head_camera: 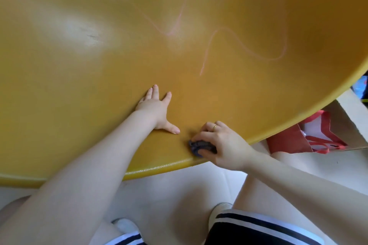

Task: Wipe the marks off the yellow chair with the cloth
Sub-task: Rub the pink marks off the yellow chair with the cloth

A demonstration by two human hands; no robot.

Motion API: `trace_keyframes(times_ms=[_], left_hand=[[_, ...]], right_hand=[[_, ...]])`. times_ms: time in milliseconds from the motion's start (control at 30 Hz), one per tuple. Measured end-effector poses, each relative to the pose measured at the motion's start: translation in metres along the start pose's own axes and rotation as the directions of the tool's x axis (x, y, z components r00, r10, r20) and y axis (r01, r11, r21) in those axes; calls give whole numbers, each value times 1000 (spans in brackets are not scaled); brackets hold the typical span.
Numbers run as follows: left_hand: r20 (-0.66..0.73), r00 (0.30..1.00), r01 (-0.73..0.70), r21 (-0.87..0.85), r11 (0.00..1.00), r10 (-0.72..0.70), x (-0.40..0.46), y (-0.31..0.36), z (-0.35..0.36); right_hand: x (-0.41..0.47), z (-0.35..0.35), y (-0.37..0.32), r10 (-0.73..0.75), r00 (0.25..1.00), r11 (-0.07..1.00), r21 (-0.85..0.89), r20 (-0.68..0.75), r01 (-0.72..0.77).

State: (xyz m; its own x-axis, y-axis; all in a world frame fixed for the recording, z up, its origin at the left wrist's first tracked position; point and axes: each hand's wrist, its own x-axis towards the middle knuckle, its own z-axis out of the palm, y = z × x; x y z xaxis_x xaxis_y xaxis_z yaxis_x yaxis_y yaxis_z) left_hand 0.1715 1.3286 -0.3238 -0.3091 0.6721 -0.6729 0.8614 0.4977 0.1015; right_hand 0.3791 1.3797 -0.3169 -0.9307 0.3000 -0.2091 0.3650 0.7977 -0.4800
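On chair (99,85): two hands (157,109), one cloth (201,146)

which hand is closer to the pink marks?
Left. The left hand lies flat on the chair just below the pink marks; the right hand, gripping the cloth, is farther down at the chair's edge.

Looks like a home, an ordinary lived-in room. Pale floor (175,191) underfoot, and a big yellow chair (99,65) of moulded plastic scribbled with pink marks (235,45), the sort of doodling a child leaves. Off to the right, a red paper shopping bag (310,135) sits by a cardboard box (350,109), with colourful clutter just behind, too blurred to identify.
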Motion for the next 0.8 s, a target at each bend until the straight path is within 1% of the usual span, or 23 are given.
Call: trace_keyframes(times_ms=[100,133,200,267,300,333,400,433,467,500,533,600,667,733,800], left_hand=[[-2,1000,2,-38,999,-2,-4,-1,3],[-7,1000,4,-46,999,-4,-5,0,3],[-13,1000,11,-64,998,-12,-5,1,1],[-3,1000,26,-79,997,-26,-3,4,-1],[5,999,37,-87,996,-37,-3,5,-1],[10,999,52,-96,994,-51,-2,6,-1],[11,996,88,-115,989,-87,1,10,0],[4,994,108,-123,987,-108,2,12,1],[-6,992,126,-129,983,-128,4,15,2],[-14,989,142,-136,980,-145,4,18,3],[-19,987,153,-145,977,-158,4,20,5],[-25,984,168,-162,973,-174,4,22,8],[-26,984,171,-168,971,-177,3,23,8],[-24,984,172,-177,969,-179,3,23,9],[-15,984,172,-172,970,-177,3,26,8]], right_hand=[[-7,-4,9,-97,992,995,3,77,97],[-1,-7,17,-120,990,992,-15,78,122],[21,-16,39,-121,992,987,-102,22,122],[48,-31,69,-14,998,966,-257,-65,-3],[61,-41,84,57,991,940,-327,-118,-93],[73,-51,97,132,976,915,-357,-174,-187],[92,-63,113,258,929,882,-328,-266,-339],[96,-63,114,284,916,881,-300,-283,-366],[94,-62,110,280,920,891,-283,-275,-356],[88,-58,105,254,936,908,-274,-243,-317],[77,-52,99,200,960,933,-261,-196,-248],[43,-39,80,22,997,981,-192,-81,-37],[10,-32,61,-146,989,985,-89,37,149],[1,-32,56,-226,966,972,-36,125,232],[12,-34,60,-243,958,968,-20,151,249]])
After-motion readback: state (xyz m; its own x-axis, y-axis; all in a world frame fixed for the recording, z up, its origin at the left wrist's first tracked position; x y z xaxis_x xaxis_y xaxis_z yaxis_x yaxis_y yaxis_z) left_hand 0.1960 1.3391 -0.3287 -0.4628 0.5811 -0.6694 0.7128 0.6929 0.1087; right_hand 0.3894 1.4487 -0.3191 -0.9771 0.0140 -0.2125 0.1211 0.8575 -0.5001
